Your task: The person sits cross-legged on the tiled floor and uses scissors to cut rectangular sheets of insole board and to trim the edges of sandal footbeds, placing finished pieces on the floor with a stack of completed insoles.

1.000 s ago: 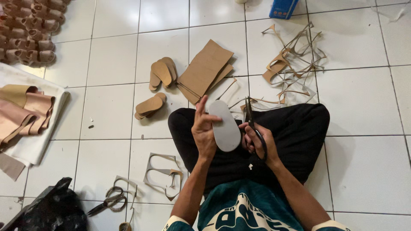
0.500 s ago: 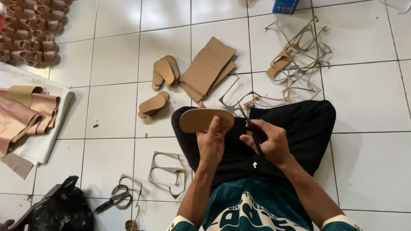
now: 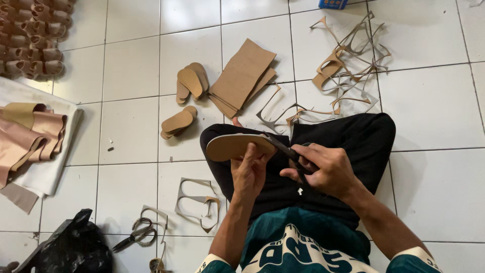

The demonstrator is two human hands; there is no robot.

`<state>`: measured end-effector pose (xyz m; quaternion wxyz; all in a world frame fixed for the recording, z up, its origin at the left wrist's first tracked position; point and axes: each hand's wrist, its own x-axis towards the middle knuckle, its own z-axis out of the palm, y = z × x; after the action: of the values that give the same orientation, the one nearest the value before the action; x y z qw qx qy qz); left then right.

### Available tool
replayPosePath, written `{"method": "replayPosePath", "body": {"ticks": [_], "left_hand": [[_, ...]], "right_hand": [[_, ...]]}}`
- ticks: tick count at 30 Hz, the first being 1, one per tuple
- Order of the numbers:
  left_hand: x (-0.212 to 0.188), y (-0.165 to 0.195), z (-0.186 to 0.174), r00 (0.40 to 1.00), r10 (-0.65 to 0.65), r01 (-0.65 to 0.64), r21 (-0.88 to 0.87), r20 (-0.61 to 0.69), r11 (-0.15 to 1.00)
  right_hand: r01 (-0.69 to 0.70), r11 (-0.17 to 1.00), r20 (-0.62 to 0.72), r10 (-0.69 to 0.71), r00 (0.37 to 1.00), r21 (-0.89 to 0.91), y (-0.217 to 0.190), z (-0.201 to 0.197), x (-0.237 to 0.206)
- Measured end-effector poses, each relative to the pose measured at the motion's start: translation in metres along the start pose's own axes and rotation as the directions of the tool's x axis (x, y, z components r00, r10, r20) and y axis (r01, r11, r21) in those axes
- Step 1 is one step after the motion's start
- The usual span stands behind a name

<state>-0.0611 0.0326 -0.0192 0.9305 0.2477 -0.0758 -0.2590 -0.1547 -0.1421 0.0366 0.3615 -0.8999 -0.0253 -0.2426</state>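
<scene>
Scissors (image 3: 289, 151) sit gripped in the right hand (image 3: 323, 169), blades meeting the right end of a tan insole (image 3: 232, 146) that the left hand (image 3: 250, 172) pinches flat over the lap. Far on the tiles lie cut insoles (image 3: 189, 81), a card stack (image 3: 242, 76) and offcuts (image 3: 348, 55). Near left, a black bag (image 3: 70, 250), contents hidden, lies beside spare scissors (image 3: 134, 236); far left, rolled leather (image 3: 28, 131) rests on white cloth (image 3: 45, 174)
</scene>
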Motion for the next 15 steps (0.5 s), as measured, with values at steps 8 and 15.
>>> {"method": "replayPosePath", "body": {"ticks": [8,15], "left_hand": [[0.000,0.008,0.003,0.992,0.005,0.003,-0.066,0.126,0.998],[0.010,-0.001,0.010,0.957,0.034,-0.019,0.054,-0.287,0.998]], "right_hand": [[0.002,1.000,0.060,-0.004,0.998,0.028,0.002,-0.003,-0.006],[-0.231,0.791,0.022,0.265,0.964,0.567,0.030,0.025,-0.006]]}}
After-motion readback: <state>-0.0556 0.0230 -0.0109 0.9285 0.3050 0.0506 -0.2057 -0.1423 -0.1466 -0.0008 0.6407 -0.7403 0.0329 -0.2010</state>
